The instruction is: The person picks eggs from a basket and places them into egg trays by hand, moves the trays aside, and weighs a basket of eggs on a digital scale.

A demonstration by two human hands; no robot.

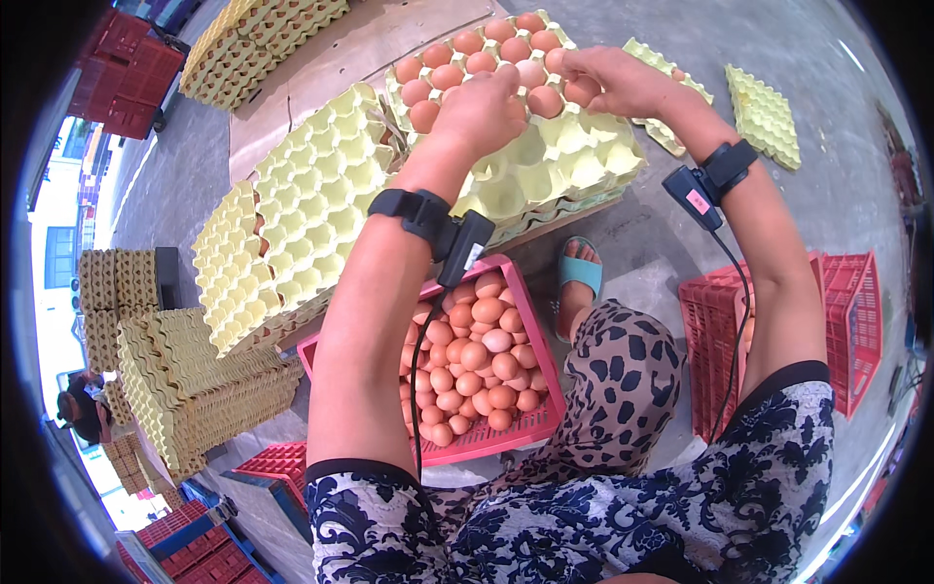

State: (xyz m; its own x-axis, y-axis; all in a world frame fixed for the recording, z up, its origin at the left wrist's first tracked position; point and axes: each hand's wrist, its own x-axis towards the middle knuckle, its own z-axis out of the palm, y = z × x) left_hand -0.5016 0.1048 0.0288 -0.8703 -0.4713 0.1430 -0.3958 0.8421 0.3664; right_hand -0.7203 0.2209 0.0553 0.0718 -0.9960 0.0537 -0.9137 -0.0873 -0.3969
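A pulp egg tray (503,191) tops a stack in front of me; its far rows hold brown eggs (515,50) and its near cups are bare. Over the middle of the tray is my left hand (483,109), back upward and fingers curled down among the eggs; whether it grips one is hidden. On the tray's right side, the curled fingers of my right hand (616,82) close around a brown egg (581,91). Below my left forearm, a pink plastic crate (556,372) holds many loose brown eggs (474,355).
More egg trays (314,197) are stacked left of the filled one. Tall tray stacks (211,372) stand farther left. Two loose trays (762,113) lie on the floor at the far right. Red crates (719,350) stand by my right elbow. A cable hangs from each wrist device.
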